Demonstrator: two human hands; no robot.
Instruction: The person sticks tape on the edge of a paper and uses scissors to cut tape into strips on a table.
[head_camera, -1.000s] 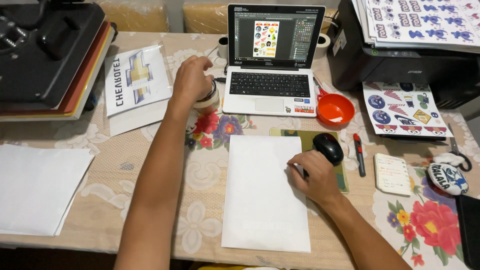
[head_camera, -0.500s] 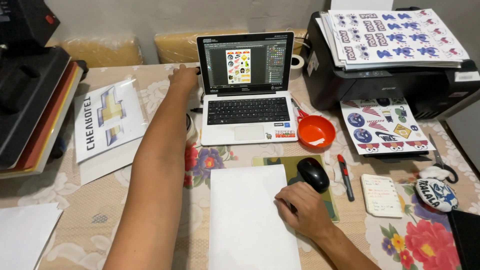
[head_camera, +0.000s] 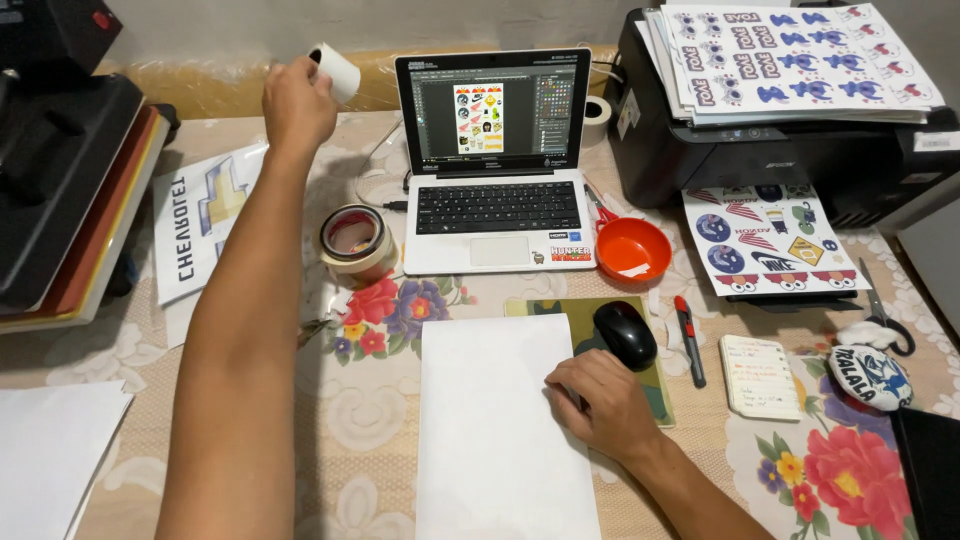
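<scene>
Our left hand (head_camera: 298, 100) has lifted from the counter (head_camera: 130, 340) to the frame's upper left, fingers now closed on a small white tape roll (head_camera: 336, 70). Our right hand (head_camera: 600, 405) stays pressing the white sheet (head_camera: 495, 430), lower centre.

Left arm stretched far forward, left hand (head_camera: 296, 100) raised, fingers curled in a closed grip, right hand (head_camera: 603, 403) palm-down, fingers loosely bent, forearm angled in from lower right
</scene>
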